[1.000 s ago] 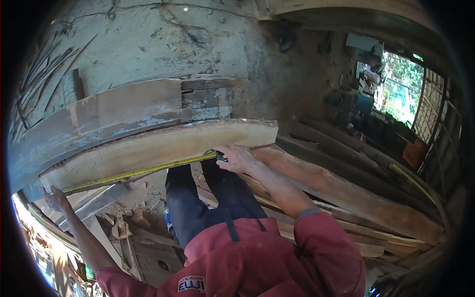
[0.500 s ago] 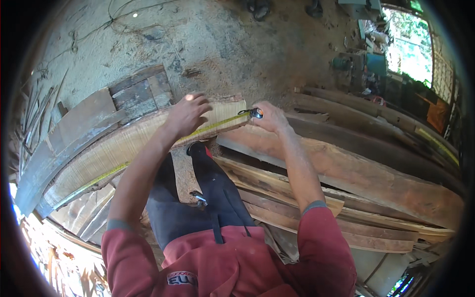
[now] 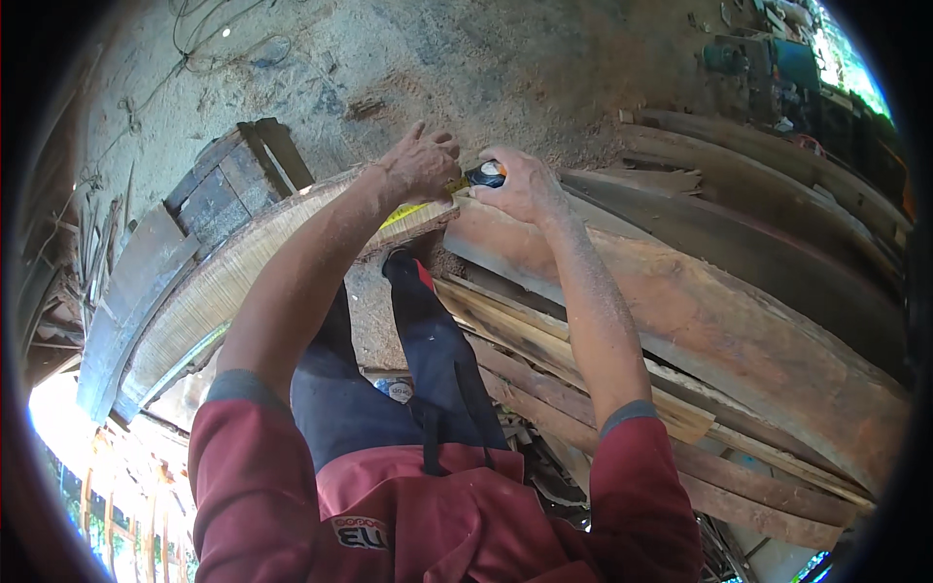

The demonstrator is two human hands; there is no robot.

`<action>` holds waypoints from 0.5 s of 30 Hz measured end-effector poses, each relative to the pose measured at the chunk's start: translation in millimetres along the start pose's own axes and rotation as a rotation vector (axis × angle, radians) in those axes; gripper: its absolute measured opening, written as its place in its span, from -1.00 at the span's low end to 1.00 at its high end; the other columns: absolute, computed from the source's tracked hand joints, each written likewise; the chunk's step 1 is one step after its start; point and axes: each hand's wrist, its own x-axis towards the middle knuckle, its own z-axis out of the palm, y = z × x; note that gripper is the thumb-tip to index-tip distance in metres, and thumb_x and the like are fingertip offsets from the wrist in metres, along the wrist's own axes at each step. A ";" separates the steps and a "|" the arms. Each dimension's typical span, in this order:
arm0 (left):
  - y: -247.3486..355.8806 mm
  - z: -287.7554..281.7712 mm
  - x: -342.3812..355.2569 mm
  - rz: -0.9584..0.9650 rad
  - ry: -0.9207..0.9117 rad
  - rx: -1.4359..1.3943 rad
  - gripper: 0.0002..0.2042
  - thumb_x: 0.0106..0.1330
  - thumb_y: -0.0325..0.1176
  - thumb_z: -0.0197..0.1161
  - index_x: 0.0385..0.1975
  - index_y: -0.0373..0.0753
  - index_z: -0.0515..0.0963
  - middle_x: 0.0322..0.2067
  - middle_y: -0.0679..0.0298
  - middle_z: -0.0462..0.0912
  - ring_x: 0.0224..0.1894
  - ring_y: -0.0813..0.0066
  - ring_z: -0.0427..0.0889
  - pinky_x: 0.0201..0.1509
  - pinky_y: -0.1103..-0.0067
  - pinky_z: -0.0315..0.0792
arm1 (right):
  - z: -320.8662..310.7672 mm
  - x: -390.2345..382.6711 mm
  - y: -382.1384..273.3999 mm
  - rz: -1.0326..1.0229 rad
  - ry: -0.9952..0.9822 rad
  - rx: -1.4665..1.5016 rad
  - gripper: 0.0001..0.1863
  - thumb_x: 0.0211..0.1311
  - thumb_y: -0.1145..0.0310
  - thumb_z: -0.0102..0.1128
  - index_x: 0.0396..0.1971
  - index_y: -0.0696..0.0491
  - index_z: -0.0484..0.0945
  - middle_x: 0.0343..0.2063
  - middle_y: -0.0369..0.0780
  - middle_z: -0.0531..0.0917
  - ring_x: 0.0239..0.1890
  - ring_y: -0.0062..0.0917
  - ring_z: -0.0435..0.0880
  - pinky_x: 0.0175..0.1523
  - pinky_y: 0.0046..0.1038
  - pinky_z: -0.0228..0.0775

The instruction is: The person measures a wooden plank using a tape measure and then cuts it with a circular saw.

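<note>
A tape measure with a dark case sits in my right hand, whose fingers curl round it just past the right end of a pale sawn plank. The yellow tape blade lies drawn out along the plank's near side. My left forearm hides its middle stretch, and it shows again near the plank's left end. Above the plank's right end is my left hand, close beside the case and over the blade. Its fingers are partly bent but apart; whether they touch the blade I cannot tell.
A broad reddish-brown plank lies to the right, with several boards stacked nearer me. Dark curved boards lie beyond it. Grey boards flank the pale plank at left. A cord trails over the dusty floor.
My left hand has moved right along the plank, up to the tape measure. My right hand still grips the case and has shifted slightly left and up in view. The view has tilted.
</note>
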 end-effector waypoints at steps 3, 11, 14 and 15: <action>-2.2 5.6 16.1 -0.075 -0.095 -0.059 -0.70 0.17 0.02 0.38 -0.15 0.12 0.74 -0.08 0.38 0.64 0.20 0.29 0.45 0.31 0.15 0.26 | -1.1 0.5 -0.4 0.016 -0.027 0.043 -0.37 -0.10 0.12 0.45 0.04 0.03 0.55 -0.10 -0.06 0.67 0.00 -0.18 0.66 0.11 -0.22 0.49; -10.1 14.0 30.2 -0.096 -0.138 -0.134 -0.73 0.23 0.05 0.32 -0.26 0.06 0.77 -0.25 0.29 0.72 0.04 0.19 0.56 0.08 0.25 0.42 | 29.0 -65.1 9.3 0.017 0.481 0.148 -0.48 0.12 0.59 0.12 0.15 0.12 0.41 0.09 0.02 0.45 0.06 -0.20 0.56 0.15 -0.26 0.45; -16.7 18.2 28.8 -0.097 -0.145 -0.142 -0.73 0.22 0.03 0.32 -0.27 0.04 0.77 -0.26 0.27 0.72 0.02 0.18 0.57 0.06 0.29 0.44 | 53.8 -96.7 -43.1 0.082 0.211 0.206 -0.64 0.20 0.65 0.03 0.03 0.17 0.44 -0.05 -0.03 0.49 -0.02 -0.18 0.59 0.10 -0.23 0.47; -11.6 13.1 31.2 -0.099 -0.145 -0.143 -0.74 0.22 0.02 0.33 -0.27 0.03 0.77 -0.26 0.26 0.72 0.01 0.18 0.57 0.05 0.30 0.44 | 63.5 -102.5 -53.2 0.113 0.118 0.239 -0.69 0.24 0.61 0.06 0.00 0.17 0.44 -0.09 -0.04 0.50 -0.02 -0.18 0.60 0.08 -0.21 0.47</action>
